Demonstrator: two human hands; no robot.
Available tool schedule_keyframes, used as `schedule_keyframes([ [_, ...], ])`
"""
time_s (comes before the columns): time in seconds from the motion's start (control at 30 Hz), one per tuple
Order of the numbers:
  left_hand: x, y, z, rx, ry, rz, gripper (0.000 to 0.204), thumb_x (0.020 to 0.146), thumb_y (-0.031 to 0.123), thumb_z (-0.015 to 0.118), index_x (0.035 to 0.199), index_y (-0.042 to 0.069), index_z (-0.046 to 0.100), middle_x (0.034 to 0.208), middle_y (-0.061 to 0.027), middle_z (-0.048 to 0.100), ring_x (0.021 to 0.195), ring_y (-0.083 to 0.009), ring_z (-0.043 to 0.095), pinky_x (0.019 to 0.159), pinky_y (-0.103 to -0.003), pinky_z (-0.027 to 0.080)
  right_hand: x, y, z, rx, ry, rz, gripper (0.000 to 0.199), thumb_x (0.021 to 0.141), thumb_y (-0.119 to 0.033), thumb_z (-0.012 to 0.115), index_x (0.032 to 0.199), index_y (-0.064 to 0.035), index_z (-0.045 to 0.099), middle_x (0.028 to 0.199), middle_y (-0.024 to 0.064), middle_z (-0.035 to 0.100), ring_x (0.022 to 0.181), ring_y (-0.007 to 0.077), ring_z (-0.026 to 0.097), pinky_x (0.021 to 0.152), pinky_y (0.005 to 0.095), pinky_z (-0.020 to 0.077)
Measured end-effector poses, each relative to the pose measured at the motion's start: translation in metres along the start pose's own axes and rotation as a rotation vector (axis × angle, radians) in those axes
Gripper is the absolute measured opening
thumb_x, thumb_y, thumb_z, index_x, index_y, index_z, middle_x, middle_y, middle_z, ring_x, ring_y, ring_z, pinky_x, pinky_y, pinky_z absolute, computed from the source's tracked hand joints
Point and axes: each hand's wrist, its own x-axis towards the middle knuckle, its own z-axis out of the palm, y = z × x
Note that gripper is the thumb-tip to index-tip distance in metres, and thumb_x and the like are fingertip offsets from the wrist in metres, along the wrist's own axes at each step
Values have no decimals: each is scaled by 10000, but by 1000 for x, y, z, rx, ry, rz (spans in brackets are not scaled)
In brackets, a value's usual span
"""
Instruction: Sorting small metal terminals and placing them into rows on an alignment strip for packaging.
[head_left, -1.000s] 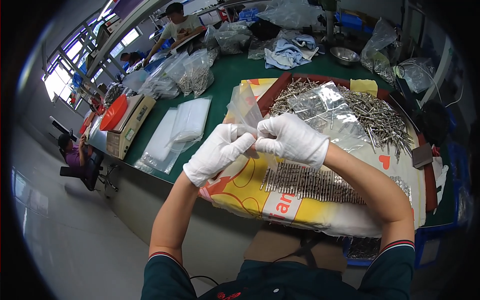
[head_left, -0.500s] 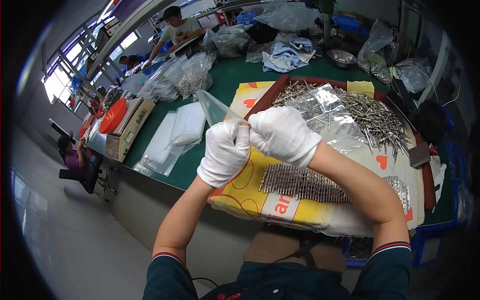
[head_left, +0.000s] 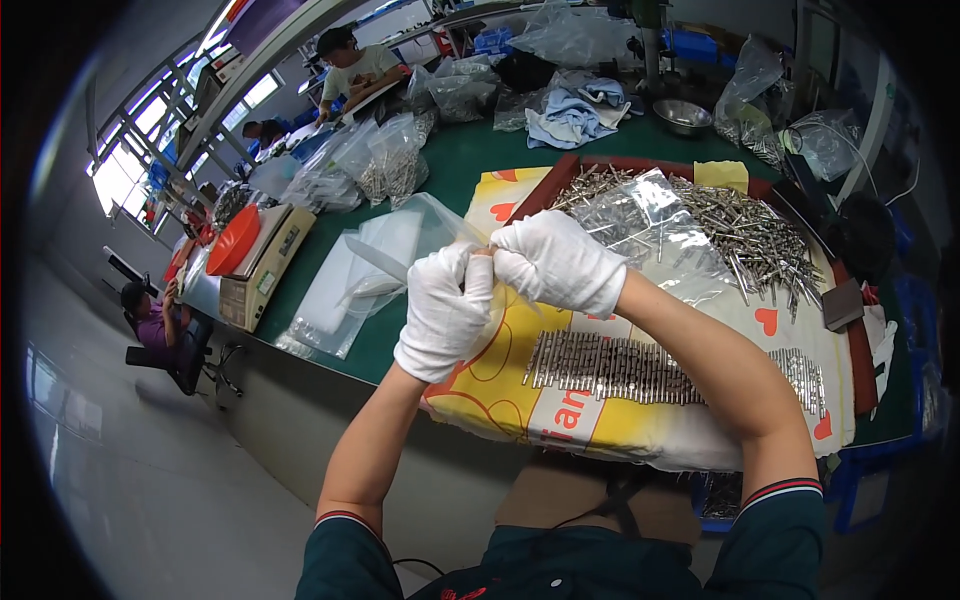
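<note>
left hand (head_left: 443, 315) and right hand (head_left: 562, 266) both got a tight pinch grip on the clear bag (head_left: 436, 222) over the tabletop (head_left: 458, 166), loose film fanning away and leftward, nearer the left hand, long axis hard to call tbh

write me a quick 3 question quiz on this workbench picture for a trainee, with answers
1. True or false: the left hand and the right hand are both gloved.
2. Fill in: the two hands hold a clear ____.
3. Where does the metal bowl stand?
a) on the floor
b) on the green tabletop
c) in the orange basin

Key:
1. True
2. plastic bag
3. b
</note>
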Motion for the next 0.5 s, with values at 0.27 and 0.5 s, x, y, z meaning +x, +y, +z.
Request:
schedule_keyframes([
  [0.27, -17, 30, 1, -25, -52, 39, 183, 885, 27, 587, 713, 19, 524, 598, -176, 508, 533, -365, 533, 503, -389, 406, -4, 43, -21, -3, 118, 254, 311, 910, -278, 527, 764, -26, 637, 689, 183, 634, 686, 355, 641, 624, 415, 509],
  [0.5, -8, 9, 2, 97, 345, -89, 709, 768, 100, 730, 1375, -20, 384, 1264, -190, 498, 1076, -240, 567, 927, -363, 468, -8, -13, -19, -843, -47, -113, 106, 763, -152, 623, 686, -87, 592, 639, 102, 605, 622, 274, 635, 570, 390, 498],
])
